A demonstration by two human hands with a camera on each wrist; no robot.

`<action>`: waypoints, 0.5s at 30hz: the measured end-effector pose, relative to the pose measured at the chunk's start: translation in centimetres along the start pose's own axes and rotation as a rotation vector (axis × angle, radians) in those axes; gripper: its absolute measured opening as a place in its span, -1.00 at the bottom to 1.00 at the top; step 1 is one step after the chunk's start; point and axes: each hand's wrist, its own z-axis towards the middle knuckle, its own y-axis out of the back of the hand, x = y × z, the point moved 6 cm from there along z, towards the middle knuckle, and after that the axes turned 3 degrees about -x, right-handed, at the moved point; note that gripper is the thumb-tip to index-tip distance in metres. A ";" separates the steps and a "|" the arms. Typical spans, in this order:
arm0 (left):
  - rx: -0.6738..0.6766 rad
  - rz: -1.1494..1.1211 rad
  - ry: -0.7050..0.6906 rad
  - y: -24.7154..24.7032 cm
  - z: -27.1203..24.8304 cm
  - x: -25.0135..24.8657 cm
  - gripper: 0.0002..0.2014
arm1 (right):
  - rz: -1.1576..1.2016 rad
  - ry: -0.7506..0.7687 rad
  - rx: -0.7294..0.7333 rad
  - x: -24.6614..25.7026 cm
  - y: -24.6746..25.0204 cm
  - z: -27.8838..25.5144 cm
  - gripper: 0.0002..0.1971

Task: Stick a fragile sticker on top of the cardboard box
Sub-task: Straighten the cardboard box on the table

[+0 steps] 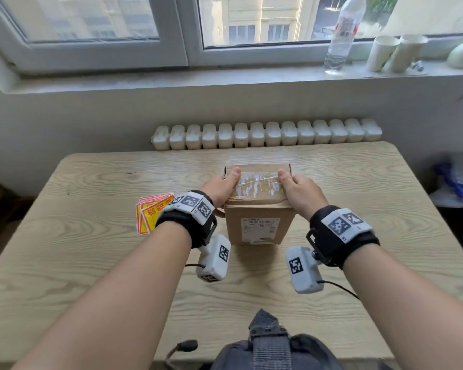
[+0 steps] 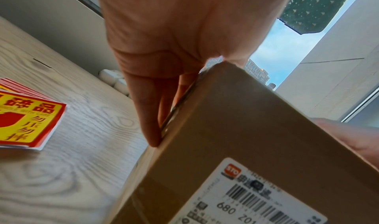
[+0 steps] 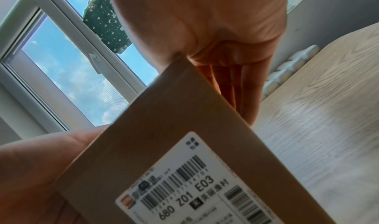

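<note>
A brown cardboard box (image 1: pixel 258 222) stands in the middle of the wooden table (image 1: pixel 91 263), its top crossed by clear tape and a white shipping label (image 1: pixel 259 228) on its near face. My left hand (image 1: pixel 221 186) grips the box's left side, thumb on the top and fingers (image 2: pixel 151 127) down the side. My right hand (image 1: pixel 301 192) grips the right side the same way, fingers (image 3: pixel 246 97) flat along the wall of the box (image 3: pixel 164 130). A stack of red and yellow fragile stickers (image 1: pixel 151 216) lies on the table left of the box (image 2: pixel 235 130), partly hidden by my left wrist.
A radiator (image 1: pixel 265 134) runs along the wall behind the table. On the windowsill stand a clear bottle (image 1: pixel 341 36) and two paper cups (image 1: pixel 393 53). A dark bag (image 1: pixel 273 348) sits at the table's near edge. Blue items (image 1: pixel 460 188) lie off the right side.
</note>
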 end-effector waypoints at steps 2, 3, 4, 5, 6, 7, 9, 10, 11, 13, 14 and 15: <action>-0.008 0.016 0.016 -0.5 -0.8 0.9 -0.12 | -0.010 -0.004 0.007 -0.8 -0.2 -1.1 -0.45; -0.020 0.027 0.017 -0.8 -1.0 1.4 -0.11 | -0.018 -0.005 0.009 -1.2 -0.4 -1.5 -0.47; -0.032 0.033 0.013 -1.0 -1.2 1.9 -0.10 | -0.023 -0.007 0.007 -1.5 -0.6 -2.0 -0.48; -0.047 0.035 0.002 -1.1 -1.5 2.2 -0.09 | -0.029 -0.011 0.002 -1.7 -0.7 -2.4 -0.49; -0.054 0.026 0.000 -1.2 -1.8 2.4 -0.08 | -0.032 -0.012 -0.001 -1.7 -0.7 -2.8 -0.49; -0.059 0.016 -0.006 -1.3 -2.2 2.6 -0.08 | -0.034 -0.009 -0.003 -1.7 -0.8 -3.1 -0.50; -0.064 0.014 -0.031 -1.2 -3.2 2.6 -0.19 | -0.034 -0.008 0.003 -1.7 -0.8 -3.5 -0.49; -0.066 0.007 -0.037 -1.1 -3.6 2.5 -0.27 | -0.029 -0.013 -0.005 -1.6 -0.7 -3.7 -0.45; -0.071 -0.006 -0.039 -0.8 -3.6 2.8 -0.35 | -0.029 -0.015 -0.026 -1.3 -0.5 -3.9 -0.40; -0.091 -0.019 -0.049 0.1 -3.9 3.4 -0.50 | -0.051 0.036 -0.099 0.0 0.3 -4.6 -0.38; -0.110 -0.018 -0.050 0.9 -3.9 3.9 -0.55 | -0.063 0.087 -0.143 1.2 0.7 -4.8 -0.40; -0.136 -0.017 -0.041 1.8 -3.8 4.5 -0.58 | -0.070 0.145 -0.181 2.7 0.9 -5.1 -0.43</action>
